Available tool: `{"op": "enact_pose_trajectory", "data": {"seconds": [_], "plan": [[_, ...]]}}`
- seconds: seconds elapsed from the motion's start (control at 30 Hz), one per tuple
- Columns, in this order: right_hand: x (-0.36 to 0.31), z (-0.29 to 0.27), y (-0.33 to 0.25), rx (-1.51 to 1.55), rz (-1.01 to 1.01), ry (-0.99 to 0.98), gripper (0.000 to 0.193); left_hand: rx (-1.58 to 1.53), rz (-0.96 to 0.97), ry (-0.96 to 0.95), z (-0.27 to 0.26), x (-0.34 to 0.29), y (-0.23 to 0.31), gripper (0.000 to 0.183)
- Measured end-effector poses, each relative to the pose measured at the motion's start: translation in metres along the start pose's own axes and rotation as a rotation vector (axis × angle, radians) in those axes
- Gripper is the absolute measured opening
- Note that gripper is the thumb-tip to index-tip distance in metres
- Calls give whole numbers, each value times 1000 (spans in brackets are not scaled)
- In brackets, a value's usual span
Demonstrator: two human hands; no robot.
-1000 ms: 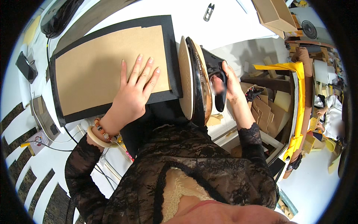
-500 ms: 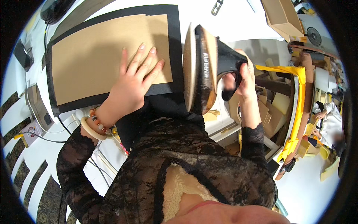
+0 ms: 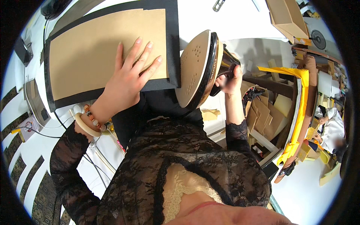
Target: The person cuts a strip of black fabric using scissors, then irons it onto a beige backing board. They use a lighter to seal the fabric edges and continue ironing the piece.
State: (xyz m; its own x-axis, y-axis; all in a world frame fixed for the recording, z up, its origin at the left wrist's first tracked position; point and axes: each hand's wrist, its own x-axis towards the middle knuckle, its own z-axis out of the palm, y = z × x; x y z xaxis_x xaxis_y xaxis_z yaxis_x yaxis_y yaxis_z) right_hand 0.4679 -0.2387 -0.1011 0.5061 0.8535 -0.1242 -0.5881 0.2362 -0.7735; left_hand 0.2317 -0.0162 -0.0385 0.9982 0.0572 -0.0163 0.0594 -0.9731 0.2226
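My left hand (image 3: pixel 129 75) lies flat on a tan board (image 3: pixel 82 56), its fingers spread. Black fabric (image 3: pixel 171 45) sits under the board and shows as a border around it. To the right, my right hand (image 3: pixel 230 78) grips the dark handle of a clothes iron (image 3: pixel 193 71). The iron is tilted on its side, beside the fabric's right edge, with its pale, hole-dotted soleplate turned toward the board. Part of my right fingers is hidden behind the handle.
A small cutter-like tool (image 3: pixel 218 4) lies on the white table at the top. An open cardboard box (image 3: pixel 287 18) stands at the upper right. Below it are cardboard scraps (image 3: pixel 262 116) and a yellow-edged frame (image 3: pixel 302 112). Another person (image 3: pixel 332 123) works at the far right.
The iron has turned so that its soleplate now shows, and my right hand has moved a little left and lower. My left hand stays flat on the board.
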Motion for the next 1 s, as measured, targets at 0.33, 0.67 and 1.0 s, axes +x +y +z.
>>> {"op": "enact_pose_trajectory", "data": {"seconds": [0.33, 0.67, 1.0], "plan": [[7, 47, -48, -347, -105, -160, 58, 3, -45, -26, -2, 2, 3, 88], [-19, 75, -129, -776, -217, 182, 42, -425, -196, 350, -8, 22, 1, 35], [-27, 89, -123, -1347, 22, 47, 38, -378, -294, 491, 25, 53, 22, 24]]}}
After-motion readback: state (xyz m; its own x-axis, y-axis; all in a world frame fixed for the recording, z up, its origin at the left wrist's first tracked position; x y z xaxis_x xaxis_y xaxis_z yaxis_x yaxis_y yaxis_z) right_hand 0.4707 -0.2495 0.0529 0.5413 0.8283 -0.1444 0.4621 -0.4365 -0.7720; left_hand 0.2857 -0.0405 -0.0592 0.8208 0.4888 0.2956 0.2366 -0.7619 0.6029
